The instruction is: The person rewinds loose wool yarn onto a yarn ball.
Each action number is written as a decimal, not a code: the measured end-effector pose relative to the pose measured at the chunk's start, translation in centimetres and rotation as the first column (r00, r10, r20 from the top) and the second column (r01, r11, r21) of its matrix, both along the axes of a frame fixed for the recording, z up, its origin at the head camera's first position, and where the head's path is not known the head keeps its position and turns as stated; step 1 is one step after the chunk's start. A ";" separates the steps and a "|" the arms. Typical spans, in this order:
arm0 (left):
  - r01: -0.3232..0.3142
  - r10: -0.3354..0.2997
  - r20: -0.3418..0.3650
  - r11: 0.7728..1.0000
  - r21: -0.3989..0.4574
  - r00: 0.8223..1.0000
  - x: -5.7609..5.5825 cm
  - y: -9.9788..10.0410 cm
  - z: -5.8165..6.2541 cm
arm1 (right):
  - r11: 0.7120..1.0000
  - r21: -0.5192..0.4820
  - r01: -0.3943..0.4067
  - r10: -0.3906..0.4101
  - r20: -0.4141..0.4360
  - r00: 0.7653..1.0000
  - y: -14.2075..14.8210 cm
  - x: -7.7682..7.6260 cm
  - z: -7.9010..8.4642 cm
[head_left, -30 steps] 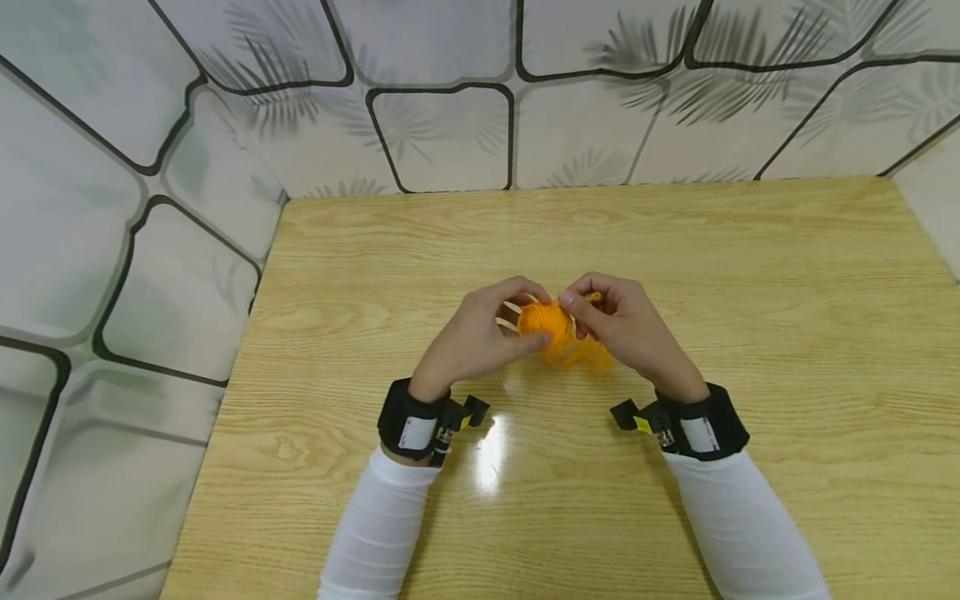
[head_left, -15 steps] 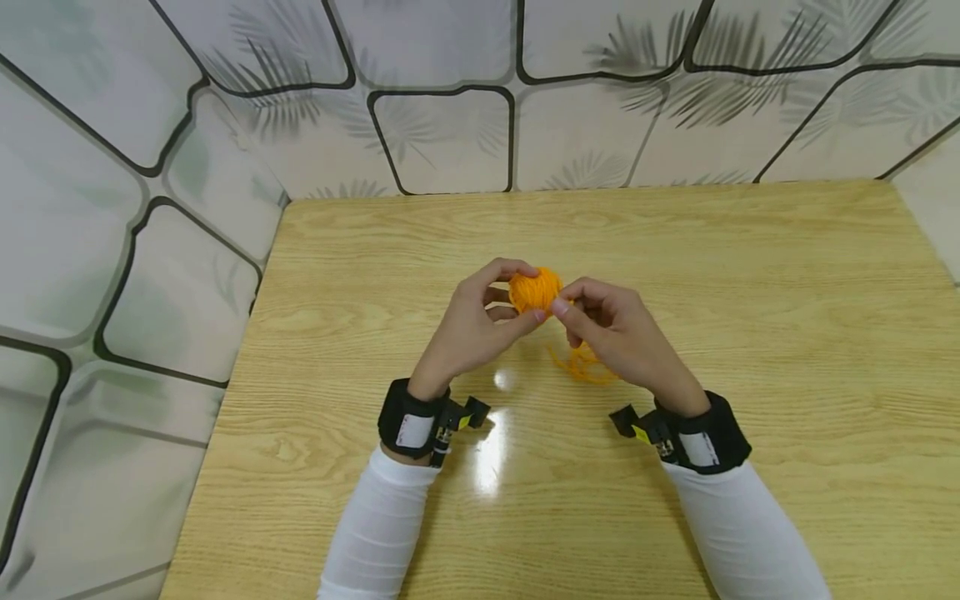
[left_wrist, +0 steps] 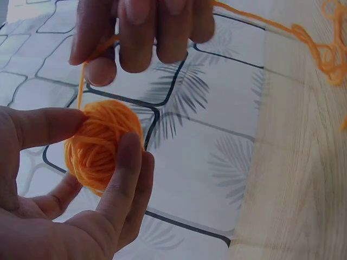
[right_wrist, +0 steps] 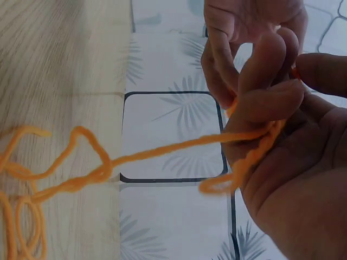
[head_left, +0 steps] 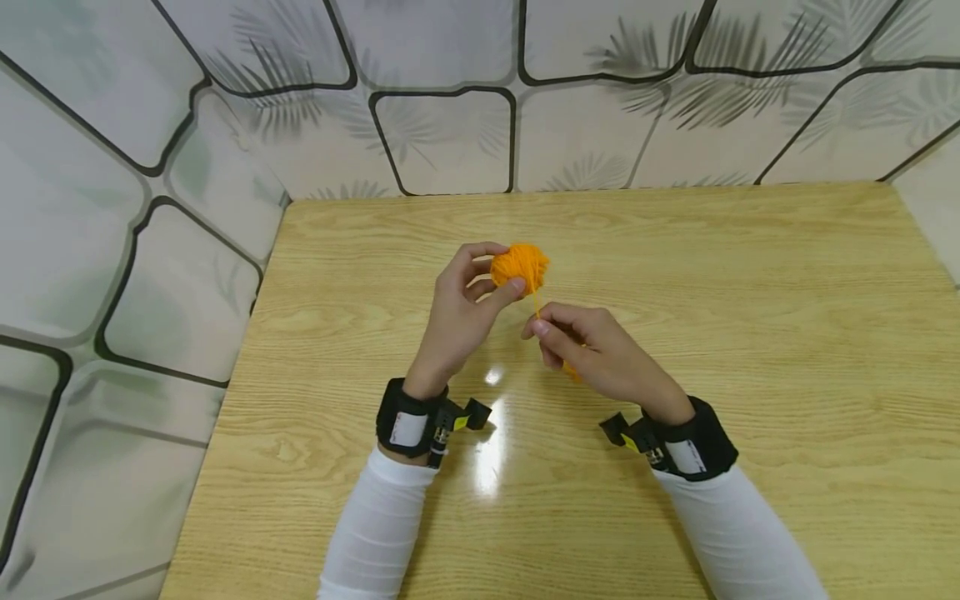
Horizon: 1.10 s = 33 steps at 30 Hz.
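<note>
A small ball of orange yarn [head_left: 519, 267] is held above the table by my left hand [head_left: 461, 312], gripped between thumb and fingertips. In the left wrist view the wound yarn ball [left_wrist: 100, 146] shows its crossing strands. Lower and to the right, my right hand [head_left: 592, 346] pinches the yarn strand [head_left: 536, 304] that runs taut from the ball. The strand passes through the curled fingers of the right hand [right_wrist: 293, 146] in the right wrist view. From there it trails to a loose tangle of yarn [right_wrist: 27, 189] on the table.
The wooden table [head_left: 750, 333] has a light, glossy top. Behind it and on the left rise walls [head_left: 442, 137] with a stone-and-leaf pattern. Each wrist wears a black strap with a small camera [head_left: 472, 414].
My left hand has lifted the yarn ball away and to the left. My right hand has moved from beside the ball down toward me, drawing out a short length of strand.
</note>
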<state>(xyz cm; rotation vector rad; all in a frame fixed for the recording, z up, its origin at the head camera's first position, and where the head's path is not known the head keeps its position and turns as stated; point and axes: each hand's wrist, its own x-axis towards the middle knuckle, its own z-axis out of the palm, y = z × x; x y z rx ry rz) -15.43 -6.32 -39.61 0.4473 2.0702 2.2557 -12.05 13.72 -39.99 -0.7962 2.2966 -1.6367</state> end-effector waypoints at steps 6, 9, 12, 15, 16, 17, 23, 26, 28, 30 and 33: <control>0.010 -0.043 0.154 0.979 0.204 0.987 0.0 -0.2 0.5 | 0.999 0.045 -0.029 0.027 0.043 0.999 -0.3 -0.1 -0.4; 0.025 -0.073 0.178 0.966 0.256 0.981 0.0 -0.3 0.6 | 0.998 0.063 -0.029 0.025 0.060 0.998 -0.3 -0.2 -0.7; 0.044 -0.107 0.197 0.953 0.301 0.974 0.0 -0.4 0.7 | 0.997 0.068 -0.027 0.021 0.080 0.997 -0.3 -0.4 -1.0; 0.082 -0.158 0.204 0.937 0.339 0.966 0.0 -0.6 0.7 | 0.998 0.065 -0.028 0.021 0.101 0.995 -0.2 -0.7 -1.3; 0.104 -0.183 0.203 0.931 0.349 0.962 0.0 -0.7 0.8 | 0.998 0.061 -0.029 0.022 0.107 0.994 -0.2 -0.8 -1.5; 0.131 -0.212 0.200 0.925 0.356 0.956 0.0 -0.8 0.8 | 0.998 0.058 -0.028 0.021 0.115 0.993 -0.2 -1.0 -1.7; 0.311 -0.377 0.163 0.893 0.325 0.912 0.1 -1.5 0.8 | 0.999 0.040 0.011 -0.017 0.158 0.987 0.6 -1.8 -2.4; 0.390 -0.436 0.135 0.880 0.271 0.890 0.1 -1.8 0.7 | 0.998 0.041 0.054 -0.060 0.164 0.985 1.0 -2.0 -2.4; 0.436 -0.470 0.114 0.869 0.234 0.875 0.2 -1.9 0.7 | 0.995 0.043 0.087 -0.093 0.168 0.981 1.3 -2.2 -2.6; 0.472 -0.495 0.088 0.860 0.195 0.864 0.2 -2.0 0.7 | 0.991 0.042 0.123 -0.129 0.174 0.976 1.6 -2.4 -2.7; 0.517 -0.526 0.037 0.845 0.136 0.850 0.2 -2.0 0.6 | 0.985 0.035 0.171 -0.174 0.188 0.967 2.0 -2.5 -2.6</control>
